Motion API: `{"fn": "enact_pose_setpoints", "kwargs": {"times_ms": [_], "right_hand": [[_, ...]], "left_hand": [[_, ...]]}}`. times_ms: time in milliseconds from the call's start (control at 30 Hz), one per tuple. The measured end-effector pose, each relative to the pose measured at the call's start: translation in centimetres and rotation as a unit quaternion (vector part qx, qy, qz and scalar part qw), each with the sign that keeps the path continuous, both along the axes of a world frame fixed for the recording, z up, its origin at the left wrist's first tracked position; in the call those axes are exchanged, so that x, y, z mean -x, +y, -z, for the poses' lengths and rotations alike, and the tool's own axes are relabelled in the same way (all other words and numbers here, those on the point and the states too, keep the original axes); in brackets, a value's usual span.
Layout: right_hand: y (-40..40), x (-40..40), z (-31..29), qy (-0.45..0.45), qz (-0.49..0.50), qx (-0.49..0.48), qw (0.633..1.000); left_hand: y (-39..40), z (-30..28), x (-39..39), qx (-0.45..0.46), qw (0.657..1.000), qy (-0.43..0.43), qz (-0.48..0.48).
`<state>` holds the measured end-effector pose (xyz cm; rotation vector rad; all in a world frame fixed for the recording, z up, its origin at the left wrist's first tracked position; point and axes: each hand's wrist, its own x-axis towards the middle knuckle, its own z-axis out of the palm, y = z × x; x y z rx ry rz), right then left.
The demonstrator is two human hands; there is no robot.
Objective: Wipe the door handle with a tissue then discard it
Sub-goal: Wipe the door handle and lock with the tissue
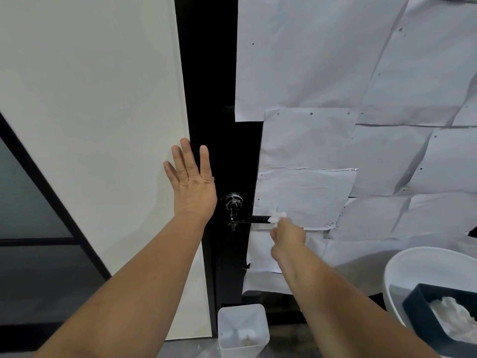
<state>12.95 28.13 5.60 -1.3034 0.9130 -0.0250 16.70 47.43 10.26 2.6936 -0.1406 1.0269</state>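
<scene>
A black lever door handle (254,219) sticks out to the right from a black door (219,125), below a round lock (233,201). My right hand (287,235) pinches a white tissue (278,217) against the outer end of the lever. My left hand (192,180) lies flat with straight fingers on the black door frame and the edge of the white wall, left of the lock.
A small white bin (242,328) stands on the floor below the handle. A white round tub (402,264) at lower right holds a dark tissue box (423,319). White paper sheets (335,99) cover the door's right part. A dark glass panel (31,228) is at left.
</scene>
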Motion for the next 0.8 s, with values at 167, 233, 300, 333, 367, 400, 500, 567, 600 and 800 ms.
{"fn": "enact_pose_setpoints", "kwargs": {"times_ms": [167, 233, 300, 333, 367, 400, 500, 567, 600, 800], "right_hand": [[2.4, 0.1, 0.0, -0.033, 0.023, -0.144, 0.989], [3.0, 0.4, 0.1, -0.034, -0.009, -0.114, 0.993], [3.2, 1.1, -0.4, -0.022, -0.090, -0.024, 0.995], [3.0, 1.4, -0.4, -0.034, -0.118, 0.032, 0.992], [2.5, 1.4, -0.1, -0.062, -0.137, 0.126, 0.981], [2.1, 1.4, 0.2, -0.101, -0.166, 0.257, 0.947], [1.2, 1.9, 0.3, -0.207, -0.175, 0.444, 0.854], [0.7, 1.5, 0.7, -0.245, -0.168, 0.460, 0.837], [0.5, 1.2, 0.9, -0.249, -0.174, 0.494, 0.814], [3.0, 0.9, 2.2, -0.284, -0.273, 0.646, 0.654]], "left_hand": [[0.1, -0.1, 0.0, -0.003, 1.000, -0.001, 0.006], [0.1, 0.0, 0.0, -0.003, 1.000, -0.001, 0.008], [0.2, 0.1, 0.0, -0.004, 1.000, -0.002, 0.007], [0.2, 0.1, -0.1, -0.005, 1.000, -0.003, 0.008], [0.3, 0.2, -0.1, -0.006, 1.000, -0.004, 0.009], [0.3, 0.2, -0.1, -0.004, 1.000, -0.005, 0.009], [0.2, 0.2, -0.2, -0.005, 1.000, -0.010, 0.002], [0.2, 0.2, -0.2, -0.005, 1.000, -0.012, 0.001], [0.2, 0.2, -0.2, -0.006, 1.000, -0.011, 0.000], [0.1, 0.2, -0.1, -0.015, 1.000, -0.008, -0.012]]}}
